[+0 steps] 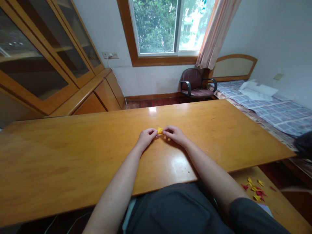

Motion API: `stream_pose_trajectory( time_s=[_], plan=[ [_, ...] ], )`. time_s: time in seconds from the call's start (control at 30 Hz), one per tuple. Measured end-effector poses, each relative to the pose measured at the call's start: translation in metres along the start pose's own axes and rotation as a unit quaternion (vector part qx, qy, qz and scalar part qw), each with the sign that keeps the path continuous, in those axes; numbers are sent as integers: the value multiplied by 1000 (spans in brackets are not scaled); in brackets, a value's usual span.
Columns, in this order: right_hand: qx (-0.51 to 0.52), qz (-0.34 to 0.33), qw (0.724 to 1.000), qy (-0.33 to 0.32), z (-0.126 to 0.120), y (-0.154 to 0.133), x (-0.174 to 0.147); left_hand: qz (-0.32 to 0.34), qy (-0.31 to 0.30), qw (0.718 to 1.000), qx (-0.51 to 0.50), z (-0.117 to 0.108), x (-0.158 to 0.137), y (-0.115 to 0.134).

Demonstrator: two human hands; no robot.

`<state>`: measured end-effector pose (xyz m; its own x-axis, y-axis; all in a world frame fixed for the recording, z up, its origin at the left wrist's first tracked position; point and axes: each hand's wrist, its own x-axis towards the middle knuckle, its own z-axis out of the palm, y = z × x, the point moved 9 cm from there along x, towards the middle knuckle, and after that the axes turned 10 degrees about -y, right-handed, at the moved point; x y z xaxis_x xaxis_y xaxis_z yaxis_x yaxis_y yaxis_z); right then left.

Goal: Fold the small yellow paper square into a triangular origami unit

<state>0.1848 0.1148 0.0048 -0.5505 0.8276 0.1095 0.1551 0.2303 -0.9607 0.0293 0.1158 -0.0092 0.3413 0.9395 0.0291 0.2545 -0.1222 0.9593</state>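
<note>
A small piece of folded yellow paper (160,130) is held between my two hands, just above the wooden table (73,156). On its left side, my left hand (147,137) pinches it between thumb and fingertips. My right hand (175,134) grips the opposite side with thumb and forefinger, the other fingers curled. The paper's exact folds are too small to make out.
Several folded yellow and red paper pieces (255,190) lie on a lower wooden surface (287,208) at my right. Beyond the table stand an office chair (195,83) and a bed (273,110). A glass-doored cabinet (60,55) is on the left.
</note>
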Motion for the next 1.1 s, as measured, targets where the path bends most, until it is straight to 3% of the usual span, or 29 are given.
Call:
stream_pose_trajectory(
  time_s=[0.23,0.77,0.93,1.1],
  plan=[
    [-38,-2,999,12,-3,0,1,16,-23,1000,8,5,0,0],
    [-28,-13,998,47,-11,2,2,29,-16,999,43,3,-2,6],
    [-89,-57,993,56,-13,-5,4,32,-17,998,52,3,-2,9],
    [-79,-78,992,54,-13,-6,5,41,-20,995,83,3,-2,11]
  ],
)
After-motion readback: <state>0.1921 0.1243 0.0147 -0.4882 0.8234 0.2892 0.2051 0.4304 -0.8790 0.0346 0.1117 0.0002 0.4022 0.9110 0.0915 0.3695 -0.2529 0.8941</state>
